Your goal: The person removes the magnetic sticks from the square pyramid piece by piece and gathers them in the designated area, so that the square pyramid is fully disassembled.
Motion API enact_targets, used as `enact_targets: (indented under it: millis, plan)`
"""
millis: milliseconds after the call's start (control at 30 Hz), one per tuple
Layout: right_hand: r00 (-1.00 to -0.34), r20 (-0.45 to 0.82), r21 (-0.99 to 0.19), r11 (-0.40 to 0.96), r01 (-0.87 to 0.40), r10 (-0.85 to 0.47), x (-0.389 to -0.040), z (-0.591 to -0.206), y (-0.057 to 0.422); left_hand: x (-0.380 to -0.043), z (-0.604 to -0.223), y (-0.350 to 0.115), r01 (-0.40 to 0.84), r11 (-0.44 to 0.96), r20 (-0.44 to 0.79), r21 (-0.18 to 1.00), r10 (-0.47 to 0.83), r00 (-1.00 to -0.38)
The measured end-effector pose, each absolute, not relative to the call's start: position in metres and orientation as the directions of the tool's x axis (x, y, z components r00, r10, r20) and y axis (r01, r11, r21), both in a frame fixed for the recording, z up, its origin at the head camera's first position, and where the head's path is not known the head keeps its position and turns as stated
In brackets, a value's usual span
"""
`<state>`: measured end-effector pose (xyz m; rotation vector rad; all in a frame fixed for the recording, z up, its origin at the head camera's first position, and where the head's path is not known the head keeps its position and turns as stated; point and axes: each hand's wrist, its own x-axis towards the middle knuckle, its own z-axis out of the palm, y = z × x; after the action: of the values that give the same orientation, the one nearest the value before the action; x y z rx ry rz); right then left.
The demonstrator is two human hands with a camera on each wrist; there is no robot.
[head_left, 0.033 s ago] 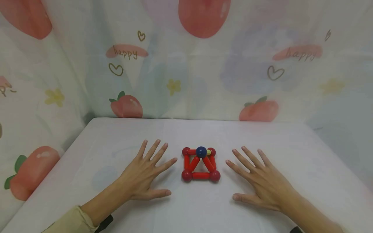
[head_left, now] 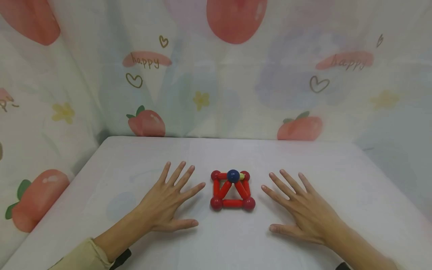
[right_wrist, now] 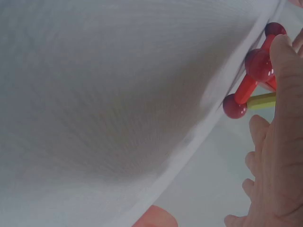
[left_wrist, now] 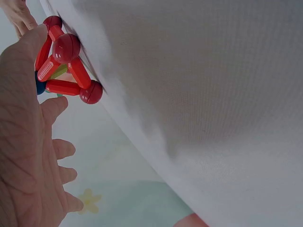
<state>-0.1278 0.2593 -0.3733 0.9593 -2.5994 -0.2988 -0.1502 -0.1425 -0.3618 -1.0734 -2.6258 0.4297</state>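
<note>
We hold our left hand (head_left: 165,207) and right hand (head_left: 305,210) spread wide, fingers apart, above the white table (head_left: 233,243). Between them, touching neither, stands a toy pyramid (head_left: 225,190) with red balls (head_left: 216,203), a blue ball (head_left: 233,176) on top and a yellow rod (head_left: 242,176) far right.

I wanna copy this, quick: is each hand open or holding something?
Left hand: open, holding nothing.
Right hand: open, holding nothing.

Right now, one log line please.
left hand: spread, empty | right hand: spread, empty | ball-and-rod structure: on white table, between hands, untouched
</note>
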Motion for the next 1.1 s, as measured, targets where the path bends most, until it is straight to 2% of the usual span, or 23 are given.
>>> enact_targets:
  millis: [300, 533, 667, 733, 867, 967, 1100]
  plan:
    - [-0.726, 0.235, 0.309, 0.757, -0.575, -0.647, -0.128, -0.372, 0.26, -0.151, -0.362, -0.137, 0.636, 0.687, 0.128, -0.352, 0.708, -0.694]
    - [-0.714, 0.253, 0.317, 0.753, -0.576, -0.653, -0.129, -0.371, 0.259, -0.152, -0.362, -0.134, 0.636, 0.686, 0.115, -0.352, 0.707, -0.698]
    - [-0.752, 0.216, 0.28, 0.778, -0.563, -0.622, -0.127, -0.369, 0.257, -0.152, -0.361, -0.134, 0.641, 0.692, 0.099, -0.332, 0.701, -0.706]
    - [-0.799, 0.184, 0.201, 0.817, -0.54, -0.573, -0.125, -0.366, 0.253, -0.152, -0.36, -0.133, 0.647, 0.721, 0.078, -0.247, 0.68, -0.729]
    - [-0.89, 0.128, -0.029, 0.896, -0.444, -0.437, -0.125, -0.358, 0.241, -0.154, -0.355, -0.126, 0.584, 0.809, 0.017, 0.067, 0.584, -0.811]
    - [-0.911, 0.148, -0.158, 0.9, -0.407, -0.386, -0.128, -0.352, 0.228, -0.159, -0.351, -0.115, 0.495, 0.833, 0.005, 0.248, 0.51, -0.86]
    - [-0.902, 0.222, -0.258, 0.869, -0.422, -0.372, -0.137, -0.346, 0.21, -0.168, -0.346, -0.096, 0.429, 0.818, 0.019, 0.382, 0.458, -0.889]
